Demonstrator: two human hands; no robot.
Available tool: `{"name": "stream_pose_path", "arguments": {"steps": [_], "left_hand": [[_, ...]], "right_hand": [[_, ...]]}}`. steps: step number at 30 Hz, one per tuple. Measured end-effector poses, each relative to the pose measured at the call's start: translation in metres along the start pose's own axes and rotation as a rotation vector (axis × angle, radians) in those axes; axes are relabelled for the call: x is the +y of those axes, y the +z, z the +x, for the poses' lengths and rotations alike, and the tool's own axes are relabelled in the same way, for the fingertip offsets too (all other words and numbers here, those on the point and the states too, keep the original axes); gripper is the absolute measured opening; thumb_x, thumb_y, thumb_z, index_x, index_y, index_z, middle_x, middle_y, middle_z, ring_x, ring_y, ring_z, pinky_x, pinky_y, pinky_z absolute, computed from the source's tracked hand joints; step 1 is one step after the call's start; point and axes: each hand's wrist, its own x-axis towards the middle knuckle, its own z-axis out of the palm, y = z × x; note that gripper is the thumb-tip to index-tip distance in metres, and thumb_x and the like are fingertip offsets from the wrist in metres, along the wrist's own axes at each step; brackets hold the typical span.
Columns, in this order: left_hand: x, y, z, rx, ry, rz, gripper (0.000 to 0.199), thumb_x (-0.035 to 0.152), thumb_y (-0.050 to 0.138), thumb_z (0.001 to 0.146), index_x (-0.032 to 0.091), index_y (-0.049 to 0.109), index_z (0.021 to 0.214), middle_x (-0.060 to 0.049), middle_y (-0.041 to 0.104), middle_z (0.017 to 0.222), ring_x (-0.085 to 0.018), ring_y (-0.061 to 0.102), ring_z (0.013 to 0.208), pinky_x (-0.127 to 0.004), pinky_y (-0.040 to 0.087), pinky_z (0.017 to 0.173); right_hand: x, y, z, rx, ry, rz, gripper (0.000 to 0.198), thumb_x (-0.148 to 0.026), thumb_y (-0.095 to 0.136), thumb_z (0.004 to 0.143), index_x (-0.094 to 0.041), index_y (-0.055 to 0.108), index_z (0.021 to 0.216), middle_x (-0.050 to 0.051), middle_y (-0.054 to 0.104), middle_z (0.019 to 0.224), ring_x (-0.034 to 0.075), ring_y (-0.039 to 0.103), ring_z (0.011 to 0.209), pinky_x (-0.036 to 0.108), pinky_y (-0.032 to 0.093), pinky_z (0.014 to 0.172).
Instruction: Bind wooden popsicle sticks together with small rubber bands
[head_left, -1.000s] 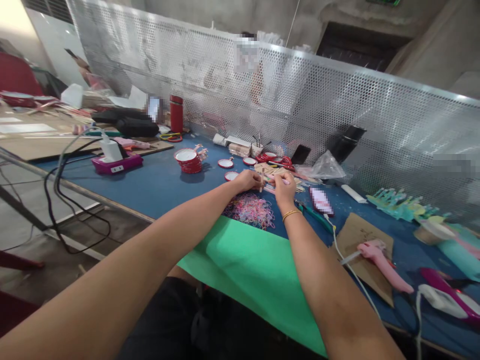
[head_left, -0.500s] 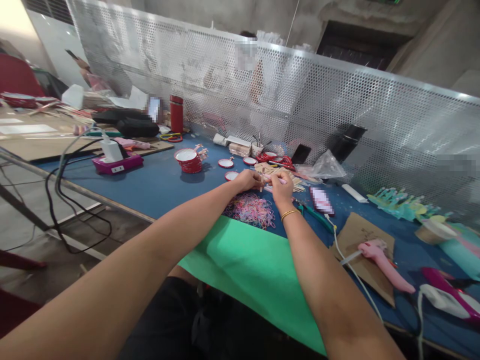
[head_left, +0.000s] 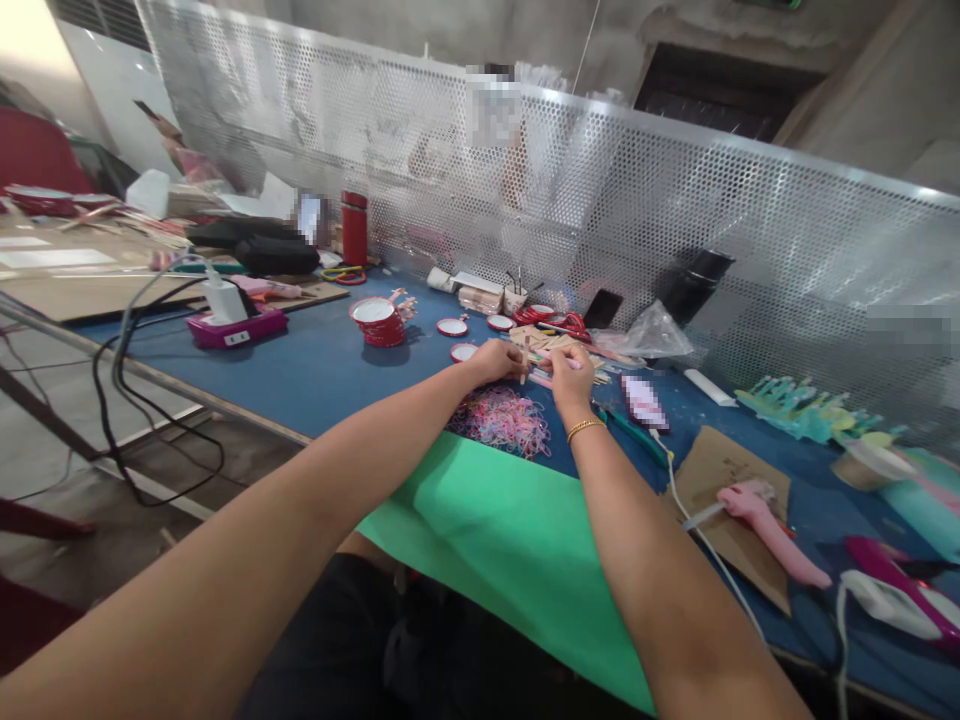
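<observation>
My left hand (head_left: 498, 362) is closed, pinching a short flat wooden stick (head_left: 526, 360) that stands upright at the fingertips. Just to its right my right hand (head_left: 571, 374) is closed round a thin pink pen-like stick (head_left: 556, 357); its tip points left toward the wooden stick. Whether the two touch is too small to tell. Below both hands lies a heap of small coloured rubber bands (head_left: 504, 422). Behind them are loose flat wooden sticks (head_left: 551, 342). A red-rimmed white disc (head_left: 463, 353) is beside my left hand, partly covered by it.
Red-rimmed discs stand in a stack (head_left: 379, 322) at left. A purple power strip (head_left: 238, 327) with cables is farther left. Right lie green-handled pliers (head_left: 637, 437), a phone (head_left: 643, 402) and a pink glue gun (head_left: 772, 530) on cardboard. A perforated metal screen (head_left: 420, 150) closes the back.
My right hand has shifted slightly right, drawing the pink stick a little away from the wooden stick. My left hand stays almost in place.
</observation>
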Motion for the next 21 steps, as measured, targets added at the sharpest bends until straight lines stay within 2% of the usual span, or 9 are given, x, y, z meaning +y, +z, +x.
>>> {"name": "stream_pose_path", "arguments": {"steps": [6,11,16,21], "left_hand": [[0.0054,0.0007,-0.0042,-0.015,-0.003,-0.020,0.011,0.016,0.075,0.062,0.011,0.068,0.057,0.001,0.060,0.051,-0.007,0.050,0.047,-0.018,0.040,0.049],[0.0040,0.0010,-0.0034,-0.009,-0.016,-0.022,0.009,0.018,0.076,0.062,0.011,0.071,0.064,0.000,0.063,0.054,-0.008,0.052,0.050,-0.018,0.040,0.049],[0.0032,0.0009,-0.0026,-0.015,-0.019,-0.039,0.014,0.020,0.078,0.060,0.011,0.068,0.057,0.001,0.061,0.052,-0.007,0.050,0.048,-0.018,0.039,0.048],[0.0050,0.0002,-0.0044,0.002,0.005,0.012,0.012,0.020,0.078,0.060,0.011,0.070,0.063,0.001,0.061,0.052,-0.007,0.049,0.047,-0.017,0.037,0.046]], "right_hand": [[0.0003,0.0022,-0.0011,-0.054,-0.043,-0.020,0.012,-0.031,0.052,0.070,-0.021,0.053,0.063,-0.003,0.063,0.059,0.016,0.060,0.062,0.028,0.048,0.064],[-0.0012,0.0003,-0.0008,-0.006,0.032,0.009,0.012,-0.031,0.053,0.069,-0.021,0.053,0.063,-0.003,0.063,0.058,0.016,0.060,0.058,0.028,0.047,0.059],[-0.0014,0.0028,-0.0018,-0.052,-0.030,0.000,0.013,-0.030,0.053,0.070,-0.021,0.052,0.061,-0.003,0.063,0.057,0.016,0.061,0.060,0.028,0.048,0.063],[-0.0018,0.0009,-0.0013,-0.015,0.022,-0.005,0.012,-0.031,0.052,0.070,-0.021,0.053,0.063,-0.003,0.063,0.059,0.015,0.058,0.058,0.028,0.047,0.059]]}}
